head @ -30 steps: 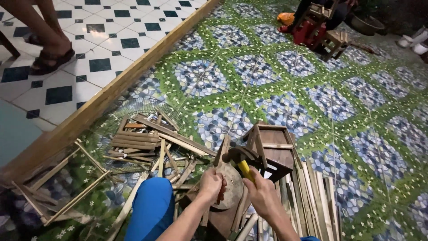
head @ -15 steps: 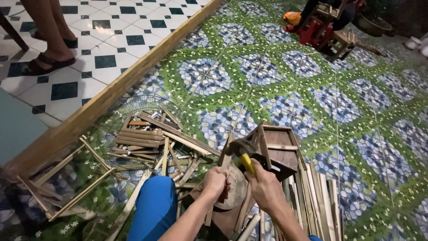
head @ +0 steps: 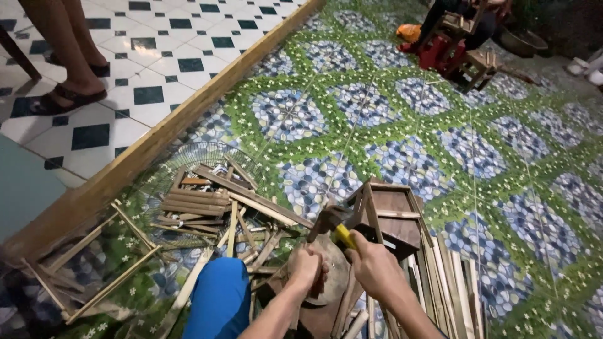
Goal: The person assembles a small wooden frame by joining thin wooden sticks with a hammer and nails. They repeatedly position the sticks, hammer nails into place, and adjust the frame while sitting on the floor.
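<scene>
— What have the hands got hold of?

— The right hand (head: 377,270) has its fingers wrapped tight round a yellow-handled hammer (head: 333,225). The handle runs up and away to the left, and the dark head sits just above the left hand (head: 306,267).

— And the left?

— Curled shut, pinching something small upright on the round wooden block (head: 330,285). Too small for me to tell what. So the hammer head lies just beyond and above the left fingers, very near them.

— What's around them?

— A small wooden frame (head: 392,213) just behind the hammer, loose slats (head: 207,204) heaped over a wire fan guard (head: 188,157) to the left, and a blue-clad knee (head: 220,301) in front. It's all on the patterned floor (head: 440,144), and someone in sandals (head: 66,97) stands on the tiles.
</scene>
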